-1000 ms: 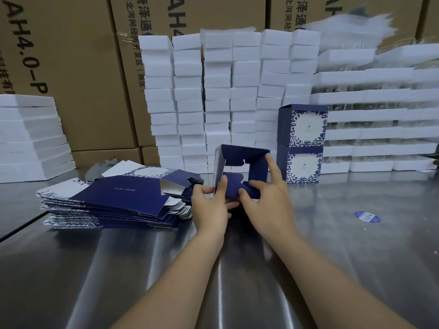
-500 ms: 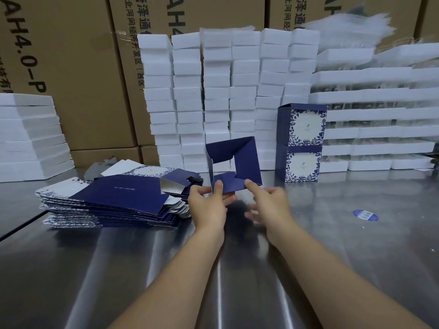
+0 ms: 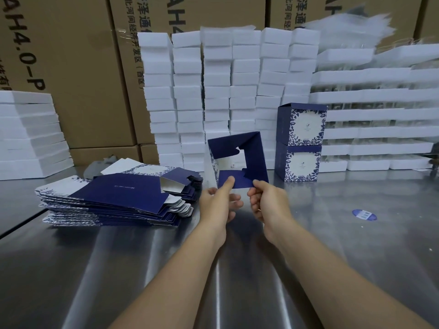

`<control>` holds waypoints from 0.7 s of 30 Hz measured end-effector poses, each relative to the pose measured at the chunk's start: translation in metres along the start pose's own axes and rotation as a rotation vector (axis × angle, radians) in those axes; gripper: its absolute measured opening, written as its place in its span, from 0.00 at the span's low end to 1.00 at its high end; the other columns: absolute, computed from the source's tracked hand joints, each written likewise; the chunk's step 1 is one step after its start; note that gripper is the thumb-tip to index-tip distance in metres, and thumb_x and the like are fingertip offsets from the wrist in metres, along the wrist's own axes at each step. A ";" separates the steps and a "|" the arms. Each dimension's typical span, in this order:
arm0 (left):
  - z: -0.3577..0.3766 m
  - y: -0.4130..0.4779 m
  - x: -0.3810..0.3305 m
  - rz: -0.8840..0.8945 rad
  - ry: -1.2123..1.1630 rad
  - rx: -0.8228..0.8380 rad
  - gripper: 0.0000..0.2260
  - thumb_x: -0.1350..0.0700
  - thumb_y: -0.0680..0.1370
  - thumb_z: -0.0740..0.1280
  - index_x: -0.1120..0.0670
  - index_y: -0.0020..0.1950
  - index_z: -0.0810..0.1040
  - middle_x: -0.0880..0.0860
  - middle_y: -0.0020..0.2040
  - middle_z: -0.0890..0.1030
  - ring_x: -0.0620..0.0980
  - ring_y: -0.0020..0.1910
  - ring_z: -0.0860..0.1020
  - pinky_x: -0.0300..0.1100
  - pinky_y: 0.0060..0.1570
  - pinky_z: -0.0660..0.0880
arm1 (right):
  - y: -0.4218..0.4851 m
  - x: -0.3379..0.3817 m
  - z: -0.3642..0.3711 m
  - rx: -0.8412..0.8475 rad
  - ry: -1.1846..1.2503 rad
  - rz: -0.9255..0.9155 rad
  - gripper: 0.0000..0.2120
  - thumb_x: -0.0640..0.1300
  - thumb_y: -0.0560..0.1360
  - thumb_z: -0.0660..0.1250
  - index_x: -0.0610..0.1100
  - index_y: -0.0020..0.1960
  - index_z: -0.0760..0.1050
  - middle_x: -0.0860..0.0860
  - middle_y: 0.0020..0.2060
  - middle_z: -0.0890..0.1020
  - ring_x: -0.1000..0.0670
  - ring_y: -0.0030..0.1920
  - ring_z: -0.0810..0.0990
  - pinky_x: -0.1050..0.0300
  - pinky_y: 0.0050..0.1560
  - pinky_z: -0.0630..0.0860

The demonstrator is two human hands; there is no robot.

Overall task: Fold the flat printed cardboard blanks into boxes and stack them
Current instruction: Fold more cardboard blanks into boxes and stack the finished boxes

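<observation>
**Blank opened into a sleeve, end flaps going in**

Change over the last second: the right hand [image 3: 268, 201] is no longer reaching up over the far wall of the half-formed box [image 3: 255, 157]. It is now sitting low, at the box's near right corner. The box itself is no longer squat between the palms. It is now standing taller and tipped slightly, with its open end facing the camera. Navy flaps are lying partly across that end, with a notched gap still showing between them.

Reading: the tube stage looks done and the end closure is under way, not yet locked. This one is not ready to stack.

Location: the box is hanging in the air just above the steel table [image 3: 332, 245], between the pile of flat blanks [image 3: 114, 195] on the left and the two finished boxes [image 3: 301, 143] stacked on the right. It is well clear of both.

Hands: both forearms are reaching straight forward, wrists level, hands close together under the box.
- The left hand [image 3: 219, 205] is pinching the lower flap, thumb pressing flat on its navy face and fingers curling behind.
- The right hand is pinching the lower right corner between thumb and forefinger, the remaining fingers curling loosely beneath.

Behind: white foam blocks [image 3: 213, 91] are stacking up against brown cartons [image 3: 83, 67].
</observation>
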State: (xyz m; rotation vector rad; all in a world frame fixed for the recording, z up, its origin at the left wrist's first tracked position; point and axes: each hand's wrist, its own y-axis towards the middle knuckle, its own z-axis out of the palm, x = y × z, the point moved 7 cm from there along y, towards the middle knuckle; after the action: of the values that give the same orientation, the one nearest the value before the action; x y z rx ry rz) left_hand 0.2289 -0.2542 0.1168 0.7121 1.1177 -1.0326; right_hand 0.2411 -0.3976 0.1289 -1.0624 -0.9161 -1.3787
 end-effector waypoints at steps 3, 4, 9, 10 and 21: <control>0.003 -0.001 0.000 -0.057 0.060 0.065 0.14 0.42 0.78 0.75 0.51 0.45 0.78 0.47 0.29 0.74 0.45 0.29 0.76 0.40 0.33 0.67 | -0.003 -0.001 0.006 0.055 -0.017 0.004 0.17 0.44 0.83 0.66 0.40 0.36 0.78 0.50 0.24 0.75 0.54 0.22 0.69 0.64 0.22 0.66; 0.007 -0.004 0.001 -0.071 0.068 0.099 0.15 0.42 0.78 0.74 0.51 0.40 0.78 0.47 0.28 0.73 0.45 0.29 0.74 0.41 0.34 0.66 | -0.005 -0.001 0.008 0.083 -0.037 0.005 0.18 0.44 0.83 0.66 0.41 0.36 0.78 0.50 0.24 0.75 0.55 0.22 0.70 0.64 0.22 0.66; 0.012 -0.007 -0.002 -0.030 0.065 0.117 0.16 0.50 0.81 0.70 0.53 0.35 0.77 0.48 0.26 0.73 0.45 0.28 0.72 0.40 0.31 0.65 | -0.011 0.001 0.014 0.120 -0.107 -0.023 0.17 0.47 0.81 0.66 0.43 0.34 0.77 0.50 0.24 0.76 0.55 0.23 0.69 0.63 0.25 0.65; 0.010 -0.006 -0.005 -0.017 0.074 0.108 0.15 0.51 0.82 0.70 0.53 0.36 0.76 0.48 0.26 0.72 0.45 0.28 0.72 0.39 0.31 0.64 | -0.011 0.002 0.014 0.110 -0.109 -0.027 0.17 0.47 0.80 0.66 0.43 0.34 0.77 0.50 0.24 0.75 0.54 0.23 0.69 0.62 0.25 0.65; 0.002 -0.007 -0.008 -0.028 0.092 0.027 0.14 0.46 0.82 0.69 0.53 0.40 0.76 0.46 0.26 0.70 0.45 0.29 0.74 0.40 0.33 0.65 | 0.000 0.003 0.004 -0.030 -0.086 -0.077 0.16 0.42 0.79 0.61 0.41 0.34 0.74 0.52 0.21 0.71 0.54 0.20 0.64 0.61 0.23 0.61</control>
State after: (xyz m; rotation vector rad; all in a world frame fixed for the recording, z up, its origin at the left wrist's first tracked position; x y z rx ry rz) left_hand 0.2221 -0.2565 0.1253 0.7743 1.1976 -1.0490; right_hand 0.2417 -0.3950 0.1325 -1.1264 -1.0113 -1.4232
